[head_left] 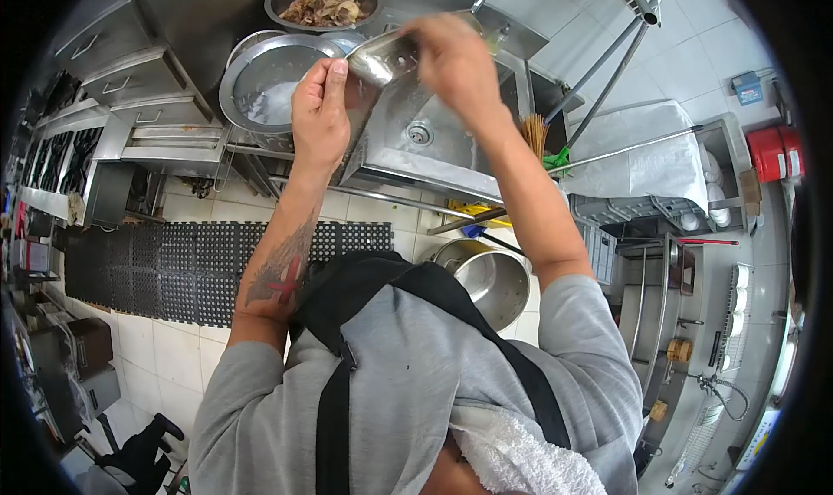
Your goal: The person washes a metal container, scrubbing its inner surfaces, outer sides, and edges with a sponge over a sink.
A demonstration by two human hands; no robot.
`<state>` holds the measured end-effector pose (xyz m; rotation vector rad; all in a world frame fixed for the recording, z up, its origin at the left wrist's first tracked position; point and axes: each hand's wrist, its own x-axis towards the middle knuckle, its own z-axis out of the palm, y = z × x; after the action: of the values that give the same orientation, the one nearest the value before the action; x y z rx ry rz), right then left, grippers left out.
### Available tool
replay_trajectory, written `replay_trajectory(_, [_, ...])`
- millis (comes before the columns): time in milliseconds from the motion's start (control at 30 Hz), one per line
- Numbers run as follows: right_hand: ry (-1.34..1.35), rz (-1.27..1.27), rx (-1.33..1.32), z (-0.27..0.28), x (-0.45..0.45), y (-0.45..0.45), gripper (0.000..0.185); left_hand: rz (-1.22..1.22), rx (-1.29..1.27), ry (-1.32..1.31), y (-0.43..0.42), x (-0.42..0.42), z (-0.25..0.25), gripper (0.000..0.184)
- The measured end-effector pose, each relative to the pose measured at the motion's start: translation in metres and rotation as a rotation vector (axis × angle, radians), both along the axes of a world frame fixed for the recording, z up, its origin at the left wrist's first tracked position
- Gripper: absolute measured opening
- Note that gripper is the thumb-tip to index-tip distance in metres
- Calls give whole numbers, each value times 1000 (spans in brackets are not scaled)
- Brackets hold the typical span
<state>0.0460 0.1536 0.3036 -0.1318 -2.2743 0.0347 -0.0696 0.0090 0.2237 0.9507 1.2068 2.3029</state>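
Note:
My left hand is closed on the near edge of a shiny metal pan, thumb on top, and holds it tilted above the sink. Over the pan's far side is my right hand, smeared by motion. Its fingers and anything in them cannot be made out. Just left of the pan stands a large metal bowl with white suds inside. Behind that, another metal bowl holds pieces that look like meat or bones. A faucet rises at the sink's back.
A large steel pot stands on the floor by my body. At right are a bundle of thin brown bristles and a grey crate under clear plastic. Black perforated mats cover the floor at left.

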Motion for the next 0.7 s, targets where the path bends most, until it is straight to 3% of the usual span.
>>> replay_trajectory(67, [37,-78,-103,-11,-2,19,27,-18,6,-17,3,-6,-6,27])
replay_trajectory(133, [159,-30,9,-20,-11,-11,24,-36,6,-23,8,-12,-6,26])
replay_trajectory(167, [151,117,-26,-5,-9,-43,26,-15,13,-20,8,-13,-5,27])
replay_trajectory(267, [191,106,-67,-17,-11,-11,28,-50,-7,-60,10,-22,-10,27])
replay_trajectory(400, [161,-134,-41,-31,-6,-6,32,-2,21,-49,16,-28,-5,26])
replay_trajectory(467, [120,-26,-59,-29,-3,-33,35,0,35,-169,15,-22,12,29])
replay_trajectory(600, [185,-189,-155,-41,-5,2,36,36,-8,-164,15,-16,23,30])
replay_trajectory(667, [170,-31,-55,-36,0,-36,32,27,0,-119,20,-26,9,31])
replay_trajectory(700, [158,55,-195,-35,1,-54,32,28,-4,-118,20,-23,16,31])
